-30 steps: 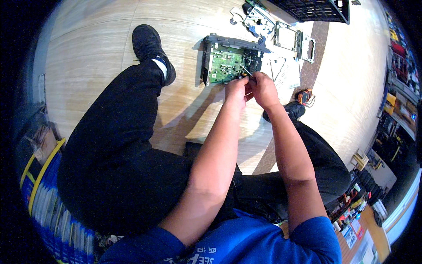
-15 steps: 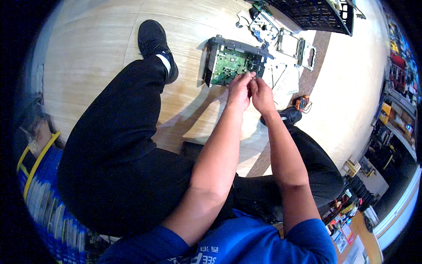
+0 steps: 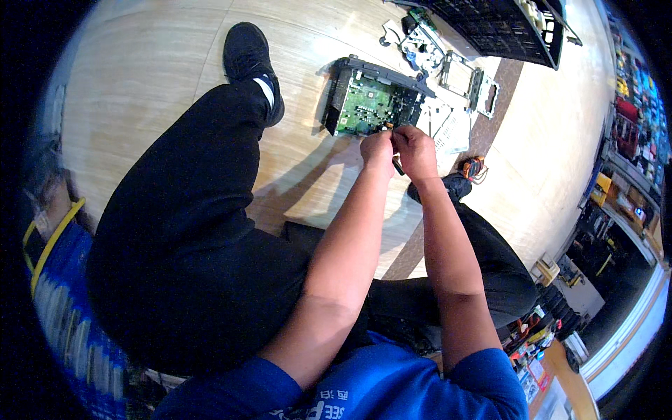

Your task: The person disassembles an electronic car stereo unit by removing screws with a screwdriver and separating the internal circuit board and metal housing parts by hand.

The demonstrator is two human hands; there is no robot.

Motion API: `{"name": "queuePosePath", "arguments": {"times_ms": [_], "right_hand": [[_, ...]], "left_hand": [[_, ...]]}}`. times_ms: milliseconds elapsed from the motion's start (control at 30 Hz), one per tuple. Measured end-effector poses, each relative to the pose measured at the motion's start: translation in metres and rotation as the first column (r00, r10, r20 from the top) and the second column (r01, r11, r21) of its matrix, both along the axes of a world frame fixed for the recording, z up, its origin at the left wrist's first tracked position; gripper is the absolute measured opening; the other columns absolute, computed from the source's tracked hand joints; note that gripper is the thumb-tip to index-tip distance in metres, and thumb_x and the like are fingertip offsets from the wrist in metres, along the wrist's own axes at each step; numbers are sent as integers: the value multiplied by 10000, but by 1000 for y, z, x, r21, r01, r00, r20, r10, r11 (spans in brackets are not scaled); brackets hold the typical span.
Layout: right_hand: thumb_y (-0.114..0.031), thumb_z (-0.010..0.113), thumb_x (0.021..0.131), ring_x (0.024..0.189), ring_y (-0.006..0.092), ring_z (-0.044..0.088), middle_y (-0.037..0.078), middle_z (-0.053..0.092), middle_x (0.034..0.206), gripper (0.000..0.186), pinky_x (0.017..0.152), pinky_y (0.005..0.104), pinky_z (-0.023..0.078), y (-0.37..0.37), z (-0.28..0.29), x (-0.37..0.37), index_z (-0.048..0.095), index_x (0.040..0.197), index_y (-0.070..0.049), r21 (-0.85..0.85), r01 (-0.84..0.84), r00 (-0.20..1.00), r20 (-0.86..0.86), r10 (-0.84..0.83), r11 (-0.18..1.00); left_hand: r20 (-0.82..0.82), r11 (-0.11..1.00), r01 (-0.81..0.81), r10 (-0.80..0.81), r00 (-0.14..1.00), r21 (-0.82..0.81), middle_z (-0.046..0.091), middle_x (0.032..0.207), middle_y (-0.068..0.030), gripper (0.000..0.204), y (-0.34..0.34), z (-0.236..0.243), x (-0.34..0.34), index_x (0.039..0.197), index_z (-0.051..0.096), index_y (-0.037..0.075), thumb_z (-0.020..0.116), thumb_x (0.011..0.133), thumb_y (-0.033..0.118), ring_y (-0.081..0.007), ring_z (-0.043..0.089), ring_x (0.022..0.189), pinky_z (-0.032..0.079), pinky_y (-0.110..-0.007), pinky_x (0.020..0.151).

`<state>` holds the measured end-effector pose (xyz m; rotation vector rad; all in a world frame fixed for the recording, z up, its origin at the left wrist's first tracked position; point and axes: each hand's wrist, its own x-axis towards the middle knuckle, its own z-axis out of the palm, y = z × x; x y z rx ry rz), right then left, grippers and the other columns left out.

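Note:
An opened electronic unit with a dark frame (image 3: pixel 379 74) and a green circuit board (image 3: pixel 367 98) lies on the floor in front of me. My left hand (image 3: pixel 377 148) and my right hand (image 3: pixel 416 150) meet at the unit's lower right corner, fingers closed. A dark tool handle (image 3: pixel 398 167) pokes out below my right fingers; its tip is hidden. What my left fingers pinch is too small to make out.
Loose metal frames (image 3: pixel 458 77), small parts (image 3: pixel 423 42) and a white plate (image 3: pixel 455 133) lie beyond the unit. A black crate (image 3: pixel 511 35) stands behind them. An orange-and-black device (image 3: pixel 472 168) sits beside my right shoe. Cluttered shelves (image 3: pixel 633 140) line the right.
Both hands have drawn slightly back from the board toward me. The thin shaft that lay over the board a second ago is hidden, and a dark handle now shows below my fingers.

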<state>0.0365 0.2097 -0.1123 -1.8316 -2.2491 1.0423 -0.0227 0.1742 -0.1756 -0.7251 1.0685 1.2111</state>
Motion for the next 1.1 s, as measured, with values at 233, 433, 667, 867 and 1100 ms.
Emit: {"name": "queuePosePath", "arguments": {"times_ms": [233, 433, 667, 867, 1100], "right_hand": [[-134, 578, 812, 755, 377, 614, 199, 635, 848, 141, 701, 438, 502, 1, -4, -5, 655, 843, -20, 24, -154, 983, 100, 151, 988], [-137, 570, 812, 733, 388, 601, 211, 616, 800, 131, 680, 456, 494, -1, -12, -3, 603, 818, -11, 103, -282, 954, 137, 267, 954], [-136, 557, 825, 768, 410, 584, 226, 599, 820, 124, 700, 481, 475, 1, -33, -12, 550, 812, -12, 114, -284, 957, 93, 274, 952], [-143, 596, 823, 823, 403, 599, 215, 628, 853, 143, 722, 455, 473, 30, -82, -26, 609, 837, -2, 164, -170, 985, 54, 163, 972], [-37, 498, 779, 901, 380, 609, 243, 614, 952, 151, 805, 430, 495, 43, -119, -35, 561, 909, 5, 84, -295, 924, 277, 262, 952]], "left_hand": [[-37, 986, -66, 60, 997, -156, 612, 847, -117, 167, 2, 3, -4, 876, 573, -39, 584, 757, 78, -198, 603, 681, 497, -336, 561], [-76, 990, -35, 25, 997, -134, 617, 872, -141, 208, -1, -10, -3, 894, 571, -67, 568, 770, 100, -220, 607, 707, 500, -349, 586], [-253, 976, -32, -23, 967, -213, 626, 856, -152, 217, -5, -16, -2, 860, 586, -71, 547, 813, 138, -232, 613, 708, 494, -371, 580], [-220, 958, -25, -40, 975, -285, 627, 760, -125, 208, -4, -4, -5, 859, 595, -35, 535, 845, 163, -202, 599, 574, 468, -340, 441], [-152, 950, 116, -165, 974, -290, 589, 743, -77, 142, -11, -3, -7, 839, 540, 46, 523, 851, 186, -182, 568, 588, 434, -315, 479]]}}
